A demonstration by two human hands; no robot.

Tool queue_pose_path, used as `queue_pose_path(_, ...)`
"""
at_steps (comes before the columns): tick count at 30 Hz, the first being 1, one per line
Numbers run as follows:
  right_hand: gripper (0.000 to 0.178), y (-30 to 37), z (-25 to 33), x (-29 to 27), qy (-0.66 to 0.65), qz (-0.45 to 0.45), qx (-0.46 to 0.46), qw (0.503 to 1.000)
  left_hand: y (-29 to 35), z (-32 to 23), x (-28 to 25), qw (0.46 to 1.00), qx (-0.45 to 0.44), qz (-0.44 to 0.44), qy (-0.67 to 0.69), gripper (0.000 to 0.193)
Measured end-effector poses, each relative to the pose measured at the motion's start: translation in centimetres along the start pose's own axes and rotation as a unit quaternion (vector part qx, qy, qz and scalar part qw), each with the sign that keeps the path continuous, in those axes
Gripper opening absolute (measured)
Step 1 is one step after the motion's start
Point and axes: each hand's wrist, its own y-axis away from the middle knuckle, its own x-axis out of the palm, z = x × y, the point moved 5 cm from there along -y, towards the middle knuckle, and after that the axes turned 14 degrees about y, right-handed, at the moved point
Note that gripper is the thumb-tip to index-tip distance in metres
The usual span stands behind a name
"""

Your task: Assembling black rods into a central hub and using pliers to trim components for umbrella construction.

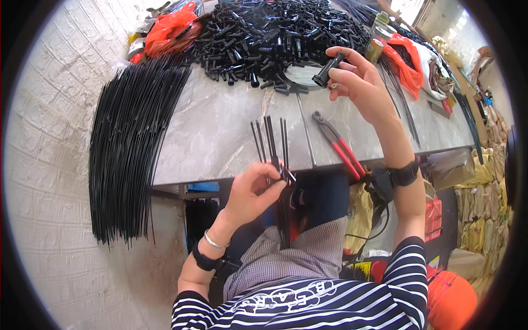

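My right hand (360,85) is raised over the table and pinches a black plastic tube (329,71) with a wider, flanged end. The tube is tilted, its flanged end toward the lower left. At the table's front edge, my left hand (254,192) closes thumb and fingers on a bundle of thin black rods (270,137). Several rods fan upward from the fingers over the tabletop, and more hang down toward my lap. My fingers hide how the rods meet. Behind the hands lies a large heap of similar black tubes (264,41).
Red-handled cutting pliers (344,149) lie on the grey table (212,126), handles over its front edge. A thick sheaf of long black rods (132,148) overhangs the left side. Orange plastic bags (168,33) sit at back left. A bottle (377,38) stands at back right.
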Motion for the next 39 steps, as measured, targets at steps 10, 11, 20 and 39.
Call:
queue_pose_path(10,0.023,8.0,3.2,2.2,-0.055,0.01,0.005,0.998,0.7,-1.2,1.8,0.999,0.007,-0.013,-0.035,0.022)
queue_pose_path(11,0.023,8.5,3.4,2.5,-0.057,0.012,0.004,0.998,0.8,-1.4,1.8,0.999,0.012,-0.016,-0.04,0.022)
queue_pose_path(20,0.028,10.8,3.6,4.1,-0.025,0.01,0.043,0.999,1.3,-1.9,2.3,0.998,0.018,-0.019,-0.063,0.022)
queue_pose_path(39,0.027,11.9,6.2,8.4,0.277,-0.147,-0.118,0.942,0.7,-1.9,2.5,0.996,0.079,-0.043,-0.008,0.056)
